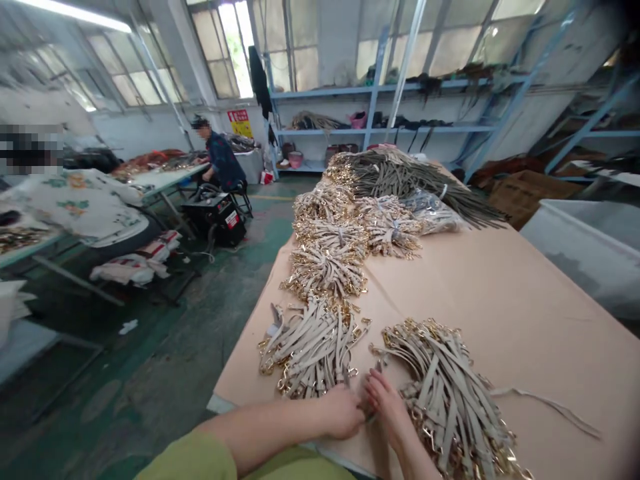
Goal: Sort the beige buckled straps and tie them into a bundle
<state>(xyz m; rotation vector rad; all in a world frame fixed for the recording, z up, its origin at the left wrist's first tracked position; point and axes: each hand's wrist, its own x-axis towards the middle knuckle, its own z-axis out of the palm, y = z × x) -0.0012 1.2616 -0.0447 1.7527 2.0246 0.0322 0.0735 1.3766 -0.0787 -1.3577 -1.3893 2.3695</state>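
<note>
Beige straps [450, 393] with gold chains, tan table [525, 300], green floor [165, 360], blue shelving [380, 90]

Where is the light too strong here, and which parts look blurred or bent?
Head view: the windows are blown out by daylight; the shelf posts lean towards the edges, a wide-lens effect; the left hand and right hand look slightly soft; the strap bundle beside them looks sharper.

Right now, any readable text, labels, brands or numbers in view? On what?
Nothing is legible.
Red and yellow wall sign: it has characters, but they are too blurred to read.
Red and white label on the black machine: too small to read.
</note>
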